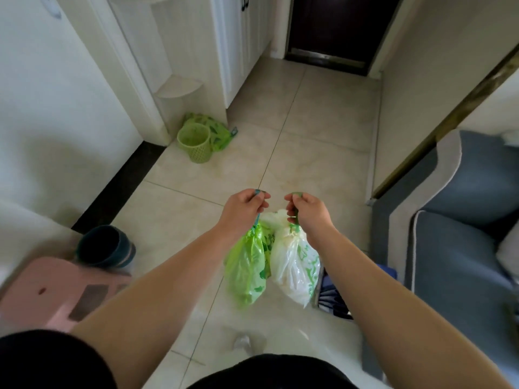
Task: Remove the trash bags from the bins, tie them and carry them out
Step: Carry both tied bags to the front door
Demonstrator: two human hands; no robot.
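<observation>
My left hand (243,209) is shut on the drawstring of a green trash bag (247,269) that hangs cinched above the floor. Right beside it, touching it, hangs a white trash bag (295,265) with green print, its drawstring gripped in my right hand (307,211). Both bags are held up in front of me over the tiles. A light green bin (195,141) stands on the floor at the left near the white cabinet, with another green trash bag (217,130) lying behind it. A dark blue bin (105,247) stands at the lower left.
A pink stool (53,290) sits at the lower left by the dark bin. A grey sofa (455,220) fills the right side. White cabinets (236,51) line the left of the hallway, which leads to a dark door (337,29). A crumpled scrap (243,342) lies on the tiles.
</observation>
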